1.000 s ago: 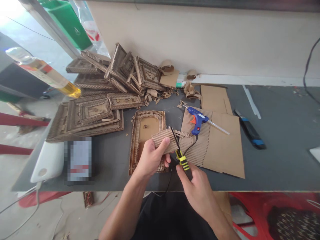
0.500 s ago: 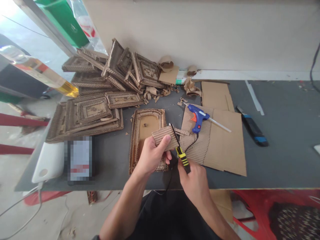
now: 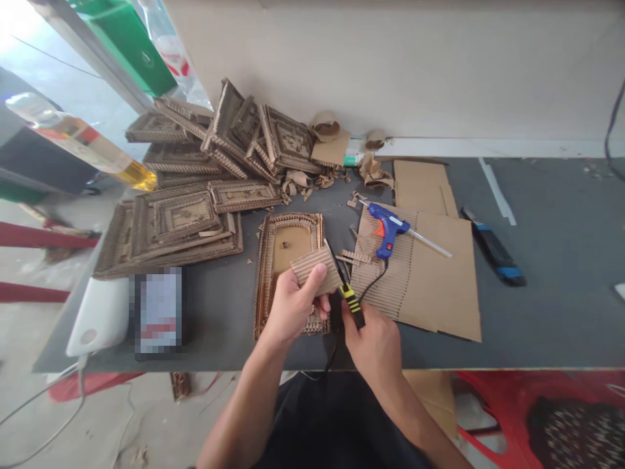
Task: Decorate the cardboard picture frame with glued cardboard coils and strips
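Observation:
My left hand (image 3: 295, 303) grips a small piece of ribbed corrugated cardboard (image 3: 316, 268), thumb on top. My right hand (image 3: 372, 339) is closed around scissors (image 3: 350, 298) with black-and-yellow handles. Their dark blade lies along the right edge of the ribbed piece. Beneath my left hand is a rounded-corner cardboard frame (image 3: 289, 225) with ribbed strips around its border, partly hidden. Thin ribbed strips (image 3: 355, 256) lie just beyond the scissors. A blue hot glue gun (image 3: 390, 228) with a glue stick in it rests on a cardboard sheet (image 3: 442, 277).
Stacked cardboard frames (image 3: 180, 215) fill the left and back left of the table. Paper scraps (image 3: 374, 170) lie at the back. A utility knife (image 3: 495, 251) is on the right. A white power strip (image 3: 97, 319) and a blurred-out device (image 3: 157, 312) sit front left.
Both hands have shifted slightly left with the cardboard piece and the scissors. The blade still runs along the piece's right edge.

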`<state>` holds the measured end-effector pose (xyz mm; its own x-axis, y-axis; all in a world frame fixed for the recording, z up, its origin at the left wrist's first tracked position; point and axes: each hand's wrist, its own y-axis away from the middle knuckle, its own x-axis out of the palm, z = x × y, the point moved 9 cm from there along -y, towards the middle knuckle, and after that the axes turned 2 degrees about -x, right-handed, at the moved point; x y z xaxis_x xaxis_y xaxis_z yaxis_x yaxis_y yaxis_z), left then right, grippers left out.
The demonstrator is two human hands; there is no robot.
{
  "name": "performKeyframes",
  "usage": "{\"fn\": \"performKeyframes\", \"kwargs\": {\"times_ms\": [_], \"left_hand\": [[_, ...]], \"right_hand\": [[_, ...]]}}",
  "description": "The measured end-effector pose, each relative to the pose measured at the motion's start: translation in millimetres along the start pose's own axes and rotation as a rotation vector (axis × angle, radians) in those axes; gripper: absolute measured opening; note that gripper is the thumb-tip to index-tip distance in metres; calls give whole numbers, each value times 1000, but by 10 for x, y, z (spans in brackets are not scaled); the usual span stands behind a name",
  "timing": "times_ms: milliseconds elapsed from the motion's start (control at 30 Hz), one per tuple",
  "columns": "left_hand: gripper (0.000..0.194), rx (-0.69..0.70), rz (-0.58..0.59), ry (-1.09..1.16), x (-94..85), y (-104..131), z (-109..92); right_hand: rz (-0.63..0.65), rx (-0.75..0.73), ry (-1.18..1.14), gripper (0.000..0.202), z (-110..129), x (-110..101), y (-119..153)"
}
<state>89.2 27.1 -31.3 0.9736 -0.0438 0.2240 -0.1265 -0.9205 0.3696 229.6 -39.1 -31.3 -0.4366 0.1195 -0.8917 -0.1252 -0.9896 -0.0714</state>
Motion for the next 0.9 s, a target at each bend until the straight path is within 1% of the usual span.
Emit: {"fn": "performKeyframes", "kwargs": {"times_ms": [100,200,267,367,500,567,667,800,900], "left_hand": [[41,71,-68,-58,-139,-67,-119],[40,130,-124,-74,-204,-111,-214],[40,145,-120,-73,-178,-128,-238],[41,123,-60,-67,-63,-125,-203],[39,6,76,6,135,-55,-15],[40,-44,107,45,184,-12,81],[40,-55,87,74,169,22,137],[39,-8,74,70,127,28,67],[38,13,66,52,100,35,6]], "right_hand": [[-11,53,57,48,-35,-103,10],[17,78,100,50,-76,-202,34],[50,79,92,51,-98,-250,51],[93,57,3,51,-99,-296,69],[121,21,-184,45,-73,-301,93],[132,5,-243,43,-79,-272,118],[136,-1,-293,41,-148,-214,174],[139,22,-316,40,-302,-171,273],[148,-62,-327,34,-284,-191,341]]}}
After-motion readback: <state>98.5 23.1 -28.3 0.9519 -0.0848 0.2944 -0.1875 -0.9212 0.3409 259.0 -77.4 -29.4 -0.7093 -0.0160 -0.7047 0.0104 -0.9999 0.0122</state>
